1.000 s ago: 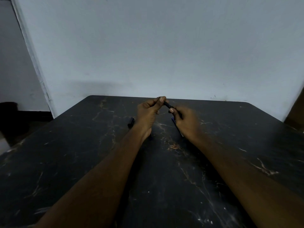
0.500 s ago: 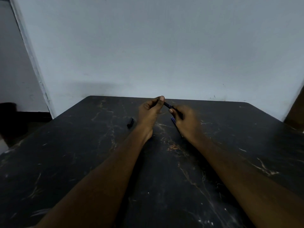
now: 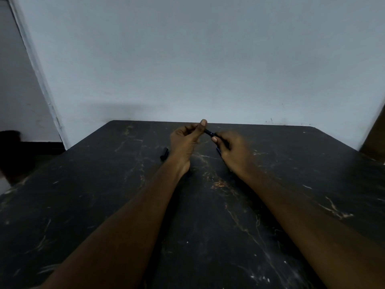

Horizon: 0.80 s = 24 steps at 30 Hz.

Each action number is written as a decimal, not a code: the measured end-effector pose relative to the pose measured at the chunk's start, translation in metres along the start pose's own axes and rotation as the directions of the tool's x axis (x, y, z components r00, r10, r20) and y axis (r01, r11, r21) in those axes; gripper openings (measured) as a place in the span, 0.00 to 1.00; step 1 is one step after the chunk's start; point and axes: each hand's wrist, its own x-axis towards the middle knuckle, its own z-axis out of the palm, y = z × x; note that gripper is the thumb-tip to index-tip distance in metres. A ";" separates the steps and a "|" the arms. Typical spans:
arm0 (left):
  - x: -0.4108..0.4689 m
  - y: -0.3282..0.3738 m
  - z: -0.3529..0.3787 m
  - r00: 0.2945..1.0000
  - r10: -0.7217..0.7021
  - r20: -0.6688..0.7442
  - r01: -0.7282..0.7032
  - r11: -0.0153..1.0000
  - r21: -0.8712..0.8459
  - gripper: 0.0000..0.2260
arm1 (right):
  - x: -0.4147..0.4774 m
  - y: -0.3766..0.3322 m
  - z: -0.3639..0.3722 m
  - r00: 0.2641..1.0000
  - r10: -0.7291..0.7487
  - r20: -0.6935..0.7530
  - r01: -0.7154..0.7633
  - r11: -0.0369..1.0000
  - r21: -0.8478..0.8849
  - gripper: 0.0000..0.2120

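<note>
While both hands meet above the table (image 3: 104, 195) close to the middle of its far edge, the work looks to be twisting or pulling apart a small dark pen (image 3: 209, 133); the pen is held in the air between them, slanting down from left to right, clear of the surface. The left hand (image 3: 184, 142) pinches the upper end between thumb and curled fingers; the right hand (image 3: 235, 151) is curled round the lower end, though it is blurred and its exact finger hold cannot be told. A short dark cap (image 3: 164, 153) lies on the surface just left of the left wrist; a thin blue piece (image 3: 218, 150) shows under the right hand, and whether it is held or lies on the surface cannot be told.

To do the step well, I judge that one hand should act as the anchor and the other should do the turning; the force should run along the pen's length, not across it, since a thin barrel may bend or snap. The grip should sit near the joint, not at the tips; the work is best done low over the surface, so a loose small part drops there and not past the far edge.
</note>
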 end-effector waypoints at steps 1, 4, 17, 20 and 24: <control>0.000 0.001 0.000 1.000 -0.015 0.008 0.015 1.000 -0.006 0.09 | 0.000 0.000 0.000 1.000 0.000 -0.001 0.000 1.000 0.001 0.09; 0.002 0.006 -0.001 0.996 -0.073 0.042 0.075 0.996 -0.055 0.09 | 0.000 0.001 0.001 1.000 0.007 -0.023 -0.007 1.000 0.013 0.10; 0.000 0.001 -0.002 1.000 -0.026 -0.017 0.027 0.999 0.044 0.11 | 0.001 0.004 0.002 1.000 0.011 -0.023 -0.011 1.000 0.017 0.10; 0.002 0.005 -0.001 0.998 -0.055 0.025 0.056 0.998 -0.027 0.10 | 0.001 0.003 0.000 0.999 0.008 -0.033 -0.008 1.000 0.009 0.09; 0.001 0.004 -0.004 0.997 -0.035 0.069 0.037 0.999 -0.033 0.08 | -0.001 0.001 -0.002 0.999 0.010 -0.041 -0.010 1.000 -0.004 0.09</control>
